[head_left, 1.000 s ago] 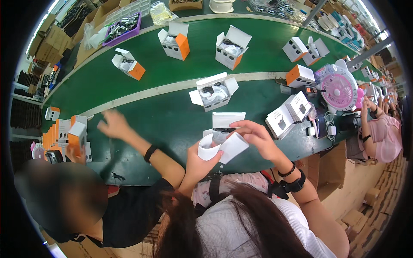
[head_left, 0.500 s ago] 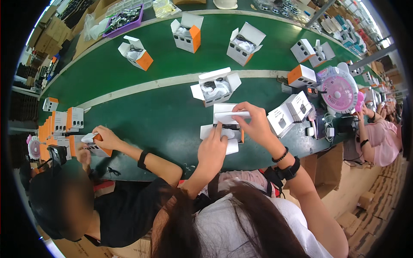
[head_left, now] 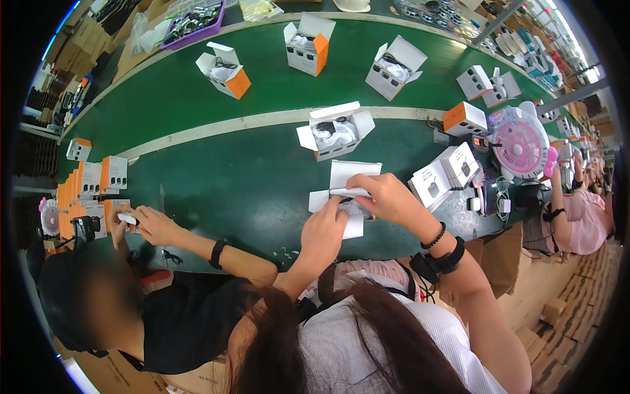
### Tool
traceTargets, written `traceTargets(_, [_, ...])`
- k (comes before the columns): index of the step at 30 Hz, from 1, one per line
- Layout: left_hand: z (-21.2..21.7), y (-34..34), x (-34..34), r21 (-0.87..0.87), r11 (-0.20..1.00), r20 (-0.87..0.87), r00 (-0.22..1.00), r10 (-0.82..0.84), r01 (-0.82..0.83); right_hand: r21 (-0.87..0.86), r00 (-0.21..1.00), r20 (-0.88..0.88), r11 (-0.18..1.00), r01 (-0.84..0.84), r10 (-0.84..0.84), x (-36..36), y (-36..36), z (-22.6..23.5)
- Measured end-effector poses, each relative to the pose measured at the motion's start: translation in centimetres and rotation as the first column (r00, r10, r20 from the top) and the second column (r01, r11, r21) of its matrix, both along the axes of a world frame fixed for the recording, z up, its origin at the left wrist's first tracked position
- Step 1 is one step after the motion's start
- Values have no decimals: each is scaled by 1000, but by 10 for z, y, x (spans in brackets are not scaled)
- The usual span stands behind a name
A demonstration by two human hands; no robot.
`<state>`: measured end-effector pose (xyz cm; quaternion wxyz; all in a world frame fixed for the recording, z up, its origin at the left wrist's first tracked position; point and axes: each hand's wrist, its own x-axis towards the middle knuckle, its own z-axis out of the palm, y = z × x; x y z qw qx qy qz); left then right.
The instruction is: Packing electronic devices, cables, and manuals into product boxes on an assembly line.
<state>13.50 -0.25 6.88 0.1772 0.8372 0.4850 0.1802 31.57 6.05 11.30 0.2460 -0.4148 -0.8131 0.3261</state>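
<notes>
Green conveyor belt (head_left: 216, 177), near edge | both hands on open white carton (head_left: 341, 190) | right hand (head_left: 384, 197) pinching flap | left hand (head_left: 325, 230) pressing carton's near side

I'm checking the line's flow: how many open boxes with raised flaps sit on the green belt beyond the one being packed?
4: far left, far middle, far right, and one just beyond the hands. Others may be hidden.

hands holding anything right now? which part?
Both hands are on the open white box on the green belt: right hand pinches a flap at its top, left hand presses its lower edge.
</notes>
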Motion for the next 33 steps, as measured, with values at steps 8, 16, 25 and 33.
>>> traceTargets(8, [0, 3, 3, 69, 996, 11, 998, -54, 53, 233, 940, 335, 962, -142, 58, -13, 11, 7])
traceTargets(16, [-4, -1, 2, 64, 997, 36, 998, -51, 48, 271, 906, 419, 944, -190, 63, -30, -1, -13])
traceTargets(25, [-11, 0, 6, 35, 998, -20, 999, -50, 51, 446, 904, 425, 878, -172, -39, -31, 3, -32])
traceTargets(33, [-9, -1, 1, -42, 997, -33, 997, -68, 67, 331, 940, 332, 923, -198, 83, -34, 13, -45])
